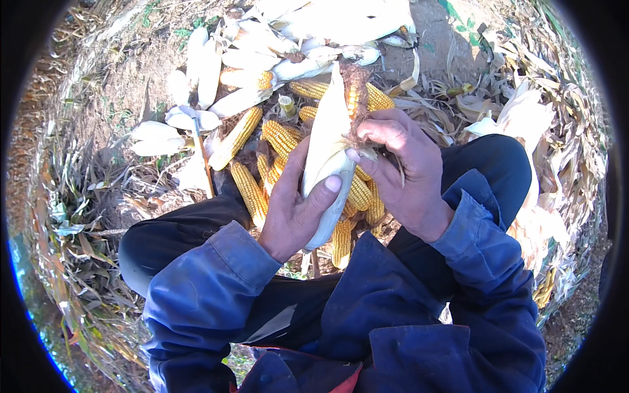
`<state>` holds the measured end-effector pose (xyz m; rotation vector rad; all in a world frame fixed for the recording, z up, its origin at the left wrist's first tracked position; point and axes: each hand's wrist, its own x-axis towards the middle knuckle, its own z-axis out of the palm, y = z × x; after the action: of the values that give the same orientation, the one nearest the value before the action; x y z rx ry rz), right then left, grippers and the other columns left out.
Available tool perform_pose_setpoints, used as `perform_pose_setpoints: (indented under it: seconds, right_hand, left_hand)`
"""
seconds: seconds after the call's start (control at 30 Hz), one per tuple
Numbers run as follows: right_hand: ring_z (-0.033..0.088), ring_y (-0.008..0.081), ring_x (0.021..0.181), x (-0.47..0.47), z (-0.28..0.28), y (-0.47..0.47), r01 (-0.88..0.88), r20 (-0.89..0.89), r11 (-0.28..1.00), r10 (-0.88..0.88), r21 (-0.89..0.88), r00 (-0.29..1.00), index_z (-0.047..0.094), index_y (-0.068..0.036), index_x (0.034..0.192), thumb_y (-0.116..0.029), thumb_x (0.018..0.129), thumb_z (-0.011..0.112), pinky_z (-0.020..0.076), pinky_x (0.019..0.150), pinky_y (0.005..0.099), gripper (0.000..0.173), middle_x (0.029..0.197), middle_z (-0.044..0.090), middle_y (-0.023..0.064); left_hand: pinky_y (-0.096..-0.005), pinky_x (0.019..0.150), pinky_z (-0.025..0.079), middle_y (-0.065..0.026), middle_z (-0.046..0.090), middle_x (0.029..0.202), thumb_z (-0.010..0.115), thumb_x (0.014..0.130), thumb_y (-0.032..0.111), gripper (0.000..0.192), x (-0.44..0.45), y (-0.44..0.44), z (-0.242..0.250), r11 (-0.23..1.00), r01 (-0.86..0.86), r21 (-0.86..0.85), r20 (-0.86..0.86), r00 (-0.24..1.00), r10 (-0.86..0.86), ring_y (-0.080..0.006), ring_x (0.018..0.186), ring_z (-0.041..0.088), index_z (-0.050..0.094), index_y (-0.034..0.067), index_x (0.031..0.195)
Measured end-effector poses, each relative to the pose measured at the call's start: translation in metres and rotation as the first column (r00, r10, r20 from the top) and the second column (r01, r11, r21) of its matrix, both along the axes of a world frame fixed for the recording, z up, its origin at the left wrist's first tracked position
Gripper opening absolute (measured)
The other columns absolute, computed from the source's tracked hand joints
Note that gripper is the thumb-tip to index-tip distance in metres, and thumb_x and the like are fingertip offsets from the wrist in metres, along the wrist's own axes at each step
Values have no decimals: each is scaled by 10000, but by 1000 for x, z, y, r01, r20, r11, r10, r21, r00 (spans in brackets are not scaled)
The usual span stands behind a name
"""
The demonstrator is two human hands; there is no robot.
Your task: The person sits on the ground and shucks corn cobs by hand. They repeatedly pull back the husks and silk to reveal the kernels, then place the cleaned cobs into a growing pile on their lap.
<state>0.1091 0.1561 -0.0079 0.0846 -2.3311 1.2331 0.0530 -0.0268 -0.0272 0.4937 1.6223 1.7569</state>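
My left hand is closed around the lower part of an ear of corn in its pale husk, its thumb across the front. The ear stands tip away from me, and a strip of yellow kernels with brown silk shows at its upper right. My right hand pinches the torn husk and silk at the ear's right side between thumb and fingers. Below and around both hands lie several bare yellow corn cobs, partly hidden by the hands and the held ear.
Several ears still in husk lie in a heap beyond the bare cobs. A thin stick leans at the left by my bent knee. Loose dry husks and leaves cover ground at the right, with dry stalks and leaves at the left.
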Motion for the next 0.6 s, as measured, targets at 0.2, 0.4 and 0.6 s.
perform_pose_setpoints:
  seconds: [0.2, 0.4, 0.6]
  right_hand:
    - [641, 326, 876, -2, 3, -6, -80, -10, 997, 80, 7, 997, 620, -50, 1065, 0, 790, 732, 524, 734, 369, 301, 986, 637, 129]
    - [602, 305, 930, -3, 4, -13, -232, 7, 972, 232, 37, 973, 619, -67, 1064, -31, 816, 706, 501, 780, 362, 265, 1029, 601, 114]
    - [632, 302, 881, 1, 13, -21, -382, 73, 919, 377, 91, 923, 583, -7, 964, -6, 741, 713, 532, 747, 374, 258, 1013, 611, 135]
  left_hand:
    - [-315, 921, 465, -116, 566, 1230, 397, 983, 650, 787, -16, 2, 3, 995, 102, 22, 340, 935, -103, -159, 1084, 559, 414, -14, 1406]
    - [-306, 831, 497, -70, 628, 1045, 606, 940, 534, 589, -22, 4, 7, 999, -25, 38, 474, 880, 4, -142, 955, 601, 568, 6, 1200]
    - [-382, 859, 558, -141, 676, 1036, 613, 931, 533, 593, -43, -5, 0, 966, -227, 126, 519, 845, 131, -223, 944, 672, 573, 0, 1188]
